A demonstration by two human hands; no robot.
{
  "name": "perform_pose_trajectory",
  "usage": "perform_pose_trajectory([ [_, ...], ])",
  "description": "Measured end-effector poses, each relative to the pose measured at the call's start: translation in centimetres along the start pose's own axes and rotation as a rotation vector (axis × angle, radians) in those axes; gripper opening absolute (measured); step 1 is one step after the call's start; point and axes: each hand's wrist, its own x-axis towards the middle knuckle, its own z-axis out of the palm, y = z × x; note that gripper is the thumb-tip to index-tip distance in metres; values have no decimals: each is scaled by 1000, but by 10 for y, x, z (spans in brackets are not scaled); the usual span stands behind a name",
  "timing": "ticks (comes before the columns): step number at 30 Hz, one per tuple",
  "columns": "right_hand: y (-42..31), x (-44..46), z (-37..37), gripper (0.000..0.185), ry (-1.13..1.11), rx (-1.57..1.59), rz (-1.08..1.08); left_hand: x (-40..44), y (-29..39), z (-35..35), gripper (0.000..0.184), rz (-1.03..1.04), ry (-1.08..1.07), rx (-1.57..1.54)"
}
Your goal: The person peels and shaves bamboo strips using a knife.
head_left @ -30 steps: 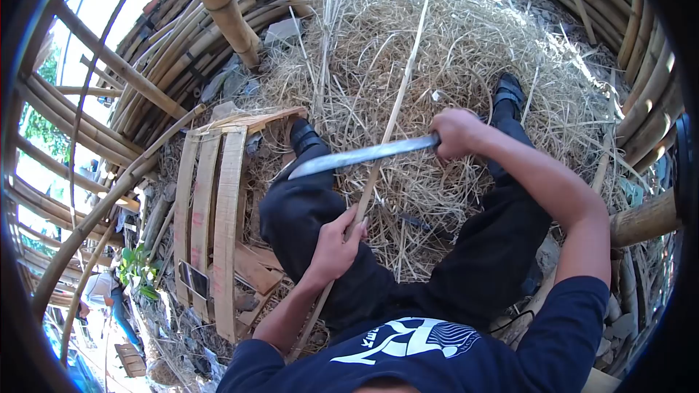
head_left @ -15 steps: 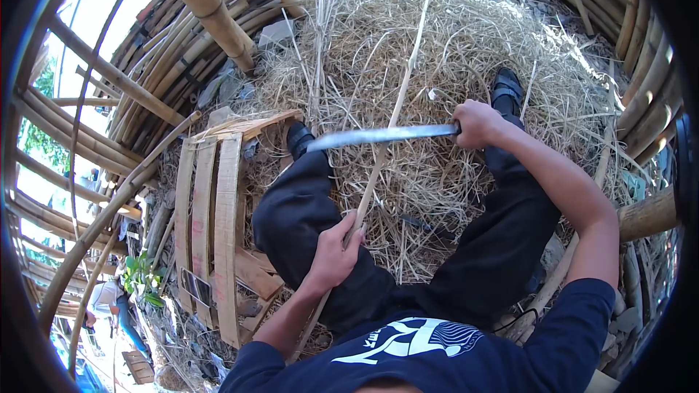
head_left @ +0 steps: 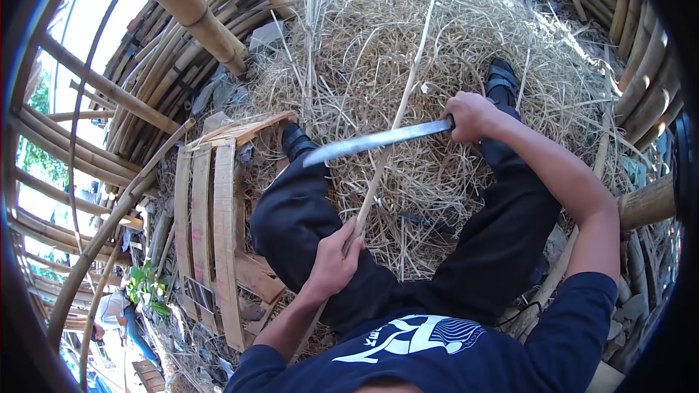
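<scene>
A long, thin bamboo strip (head_left: pixel 409 91) runs from beside my torso up across the straw. My left hand (head_left: pixel 336 260) is wrapped round its lower part, above my thigh. My right hand (head_left: pixel 472 116) grips the dark handle of a long machete (head_left: pixel 378 143). The blade points left, slightly blurred, and crosses the strip above my left hand; whether the two touch, I cannot tell. Its tip is near my shoe on the left.
Dry straw (head_left: pixel 408 22) covers the ground between and beyond my legs. On the left stands a slatted wooden crate (head_left: pixel 226 233) with a phone-like dark object (head_left: pixel 199 294) on it. Bamboo poles (head_left: pixel 182 11) surround the area. Another person (head_left: pixel 116 313) is at the lower left.
The machete and my right hand have shifted slightly to the right and up since the first frame. My left hand still holds the strip. The view has turned a little.
</scene>
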Motion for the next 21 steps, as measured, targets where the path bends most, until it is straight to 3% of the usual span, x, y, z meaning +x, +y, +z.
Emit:
perform_pose_trajectory([
  [1, 4, 4, -3, 28, -1, 4, -5, -2, 0, 0, 41, 14, 18, 8],
  [5, 57, 31, -5, 29, 198, 178, 441, -14, 1, -7, 41, -17, 4, -39],
  [11, 28, 9, 10, 31, 131, 118, 302, -6, -4, -2, 40, 1, 3, -1],
  [13, 16, 4, 7, 29, 40, 45, 86, -6, 1, -4, 39, -36, 0, -17],
  [15, 17, 6, 2, 27, 31, -10, 17, -10, 5, -7, 39, -42, -3, 2],
  [19, 69, 24, -3, 29, 267, 197, 538, -42, 11, -15, 39, -95, -48, -5],
  [21, 105, 29, 12, 32, 310, 255, 620, -56, 11, -22, 39, -110, -33, 1],
])
